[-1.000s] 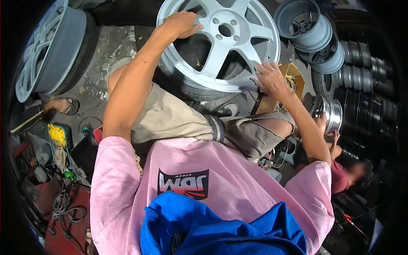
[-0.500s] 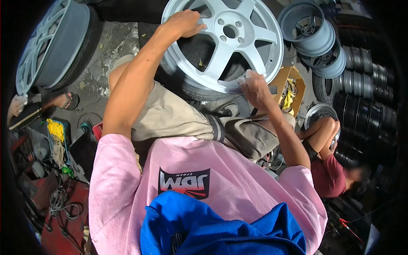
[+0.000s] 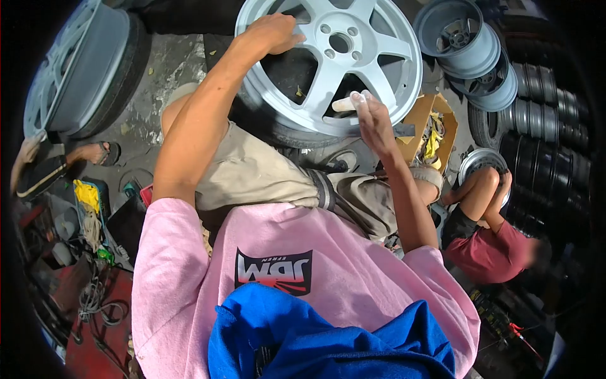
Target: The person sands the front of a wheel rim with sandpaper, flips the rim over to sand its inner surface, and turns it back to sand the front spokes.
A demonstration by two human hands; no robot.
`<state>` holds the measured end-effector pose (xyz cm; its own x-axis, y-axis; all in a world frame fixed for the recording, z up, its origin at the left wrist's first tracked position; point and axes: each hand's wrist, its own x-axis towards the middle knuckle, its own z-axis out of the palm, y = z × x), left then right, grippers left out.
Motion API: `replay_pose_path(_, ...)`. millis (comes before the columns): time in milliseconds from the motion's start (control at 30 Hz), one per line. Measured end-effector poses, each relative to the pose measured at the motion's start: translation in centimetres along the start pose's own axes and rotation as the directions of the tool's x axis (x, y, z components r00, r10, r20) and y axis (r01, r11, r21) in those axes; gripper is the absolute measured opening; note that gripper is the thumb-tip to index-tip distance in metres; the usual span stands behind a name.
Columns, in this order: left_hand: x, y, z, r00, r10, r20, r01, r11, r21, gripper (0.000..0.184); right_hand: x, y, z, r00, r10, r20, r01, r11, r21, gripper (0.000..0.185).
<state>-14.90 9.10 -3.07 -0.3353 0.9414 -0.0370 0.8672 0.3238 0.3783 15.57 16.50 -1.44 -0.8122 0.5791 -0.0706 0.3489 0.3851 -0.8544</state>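
A pale grey alloy wheel rim [image 3: 372, 45] with several spokes lies face up before my knees, above a dark tyre [image 3: 278, 123]. My left hand [image 3: 274, 33] grips a spoke near the rim's left side, its fingertips curled over the edge. Pinched in my right hand [image 3: 374, 120] is a small folded cream-coloured piece that looks like sandpaper [image 3: 344, 105], held over the rim's near lip. White dust coats the right fingertips. Whether the piece touches the rim, I cannot tell.
A cardboard box [image 3: 446, 123] of scraps stands right of the rim. Beyond are stacked grey wheels [image 3: 483, 69] and dark rims [image 3: 536, 151]. Another person [image 3: 489, 249] crouches at right. Another wheel [image 3: 95, 69] stands at left, near another person's hand [image 3: 30, 148]. Cables [image 3: 91, 303] lie lower left.
My right hand has lifted and turned at the rim's near lip, bringing the cream-coloured piece into view. My left hand stays on the spoke. The person at right has shifted slightly.
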Motion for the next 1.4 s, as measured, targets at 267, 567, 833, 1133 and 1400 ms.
replay_pose_path(267,-0.1,-0.1,-0.1,0.998,0.013,0.065,-0.015,1.0,0.019,0.051,-2.2,2.6,3.1,0.99,-0.102,0.099,0.129,0.939,-0.32,0.021)
replay_pose_path(567,-1.1,1.7,-0.1,0.934,0.167,-0.317,-0.222,0.964,-0.145,0.044,-1.6,0.4,-6.6,0.981,0.095,-0.168,-0.12,0.983,-0.14,0.04)
replay_pose_path(833,-9.9,15.4,2.6,0.819,0.514,0.255,-0.352,0.801,-0.484,0.038,-5.7,2.9,-11.5,0.884,0.294,-0.364,-0.324,0.946,-0.022,0.043)
replay_pose_path(1133,-6.6,18.6,8.5,0.891,0.445,0.089,-0.293,0.714,-0.636,0.044,-5.0,1.5,-10.4,0.953,0.185,-0.241,-0.261,0.903,-0.341,0.022)
replay_pose_path(1400,-3.0,13.5,1.5,0.931,0.294,0.216,0.135,0.272,-0.953,0.039,-2.2,2.3,-9.3,0.876,-0.333,0.348,0.481,0.556,-0.678,0.009)
